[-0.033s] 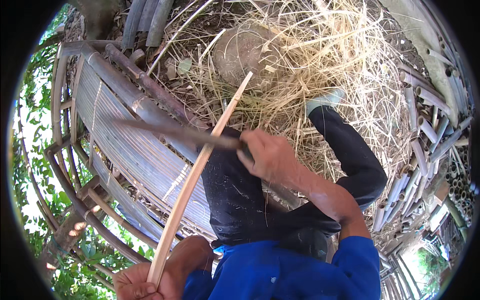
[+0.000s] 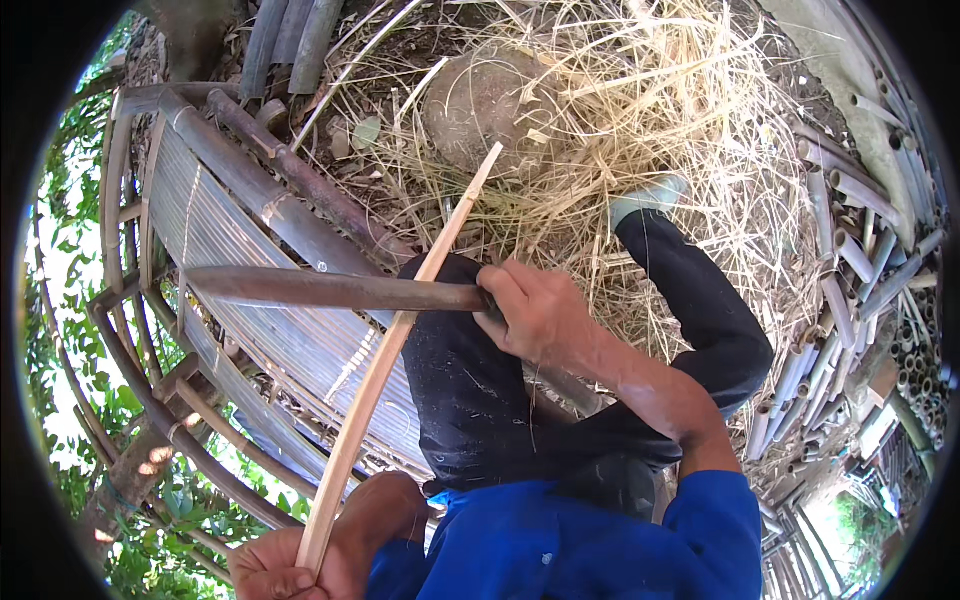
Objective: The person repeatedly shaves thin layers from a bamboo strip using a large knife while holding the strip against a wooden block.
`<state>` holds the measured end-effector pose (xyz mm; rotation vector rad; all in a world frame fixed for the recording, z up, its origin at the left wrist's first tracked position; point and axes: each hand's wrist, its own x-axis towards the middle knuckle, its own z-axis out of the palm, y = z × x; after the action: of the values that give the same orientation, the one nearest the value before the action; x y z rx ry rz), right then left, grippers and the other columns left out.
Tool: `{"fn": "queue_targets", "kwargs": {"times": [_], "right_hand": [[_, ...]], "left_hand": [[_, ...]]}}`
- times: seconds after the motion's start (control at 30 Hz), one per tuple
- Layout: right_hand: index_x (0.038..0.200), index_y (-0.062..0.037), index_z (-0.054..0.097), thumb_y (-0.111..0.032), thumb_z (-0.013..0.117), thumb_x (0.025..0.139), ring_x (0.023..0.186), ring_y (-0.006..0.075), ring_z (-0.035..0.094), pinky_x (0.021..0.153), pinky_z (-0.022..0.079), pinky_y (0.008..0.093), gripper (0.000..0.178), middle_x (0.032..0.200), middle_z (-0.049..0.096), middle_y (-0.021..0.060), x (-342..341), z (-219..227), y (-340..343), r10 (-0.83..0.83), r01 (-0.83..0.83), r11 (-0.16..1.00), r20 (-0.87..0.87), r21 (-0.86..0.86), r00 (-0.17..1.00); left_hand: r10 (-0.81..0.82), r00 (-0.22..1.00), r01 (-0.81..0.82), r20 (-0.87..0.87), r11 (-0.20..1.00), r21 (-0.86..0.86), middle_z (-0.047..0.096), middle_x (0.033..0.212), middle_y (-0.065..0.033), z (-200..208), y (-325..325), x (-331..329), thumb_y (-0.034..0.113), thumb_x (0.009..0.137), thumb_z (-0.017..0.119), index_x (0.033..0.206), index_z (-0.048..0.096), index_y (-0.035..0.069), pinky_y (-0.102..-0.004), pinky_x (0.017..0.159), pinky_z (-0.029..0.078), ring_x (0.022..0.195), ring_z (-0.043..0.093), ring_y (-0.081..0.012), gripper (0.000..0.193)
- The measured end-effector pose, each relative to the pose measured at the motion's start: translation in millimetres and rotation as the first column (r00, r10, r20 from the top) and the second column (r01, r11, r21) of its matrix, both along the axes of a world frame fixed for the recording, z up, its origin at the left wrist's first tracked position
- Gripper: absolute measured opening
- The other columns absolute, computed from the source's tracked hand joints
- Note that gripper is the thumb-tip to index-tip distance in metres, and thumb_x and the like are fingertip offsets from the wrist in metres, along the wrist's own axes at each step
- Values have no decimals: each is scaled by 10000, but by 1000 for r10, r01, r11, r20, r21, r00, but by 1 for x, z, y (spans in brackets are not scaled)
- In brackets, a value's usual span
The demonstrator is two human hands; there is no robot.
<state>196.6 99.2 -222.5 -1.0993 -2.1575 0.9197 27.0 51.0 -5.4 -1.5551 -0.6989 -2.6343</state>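
Note:
A long pale strip of split bamboo or wood (image 2: 372,400) slants up from the lower left, tapering to a point at its far end. My left hand (image 2: 290,565) is closed round its near end. In my right hand (image 2: 540,315) is the handle of a long machete (image 2: 320,289), mostly hidden by my fingers. Its dark, worn blade points left and crosses over the strip above my bent knee (image 2: 445,330). Whether the edge is touching the strip I cannot tell.
Pale shavings (image 2: 690,110) cover the ground ahead, round a rounded stone or stump (image 2: 480,110) and my foot (image 2: 648,197). A slatted bamboo bench (image 2: 250,265) stands at the left. Cut bamboo poles (image 2: 855,255) are piled at the right.
The machete's blade tip has swung down toward me, so the blade lies closer to level and shows its broad side. My hands and the strip have hardly moved.

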Motion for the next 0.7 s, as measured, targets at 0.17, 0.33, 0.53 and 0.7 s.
{"fn": "queue_targets", "kwargs": {"times": [0.17,0.33,0.53,0.7], "right_hand": [[970,-47,517,-220,663,937,641,366,653,566,532,451,229,796,654,175,11,-63,34,-136,189,967,283,-172,949],[1002,-30,470,-272,599,987,688,416,670,610,529,497,275,792,658,227,30,-127,60,-154,213,961,296,-175,943],[1002,-23,444,-239,542,1004,694,414,672,628,528,517,237,809,656,220,38,-136,52,-96,197,923,295,-332,951],[1022,-24,470,-285,580,991,703,433,672,634,526,528,285,800,652,249,51,-178,61,-155,343,855,441,-388,884]], "left_hand": [[-134,984,114,-122,981,-158,342,487,17,5,-28,-30,394,859,531,699,532,95,-245,396,287,386,361,-99,339],[33,997,-34,-68,999,-14,278,494,53,-1,12,4,405,1079,341,597,347,172,-204,309,219,336,283,-43,535],[-13,997,4,-72,994,-113,267,506,55,-5,15,-3,362,1087,320,602,335,171,-200,326,222,357,305,-53,521],[10,1000,-10,-22,999,-35,269,513,56,-2,23,-2,364,1088,323,605,335,168,-197,321,198,352,280,-41,522]]}}
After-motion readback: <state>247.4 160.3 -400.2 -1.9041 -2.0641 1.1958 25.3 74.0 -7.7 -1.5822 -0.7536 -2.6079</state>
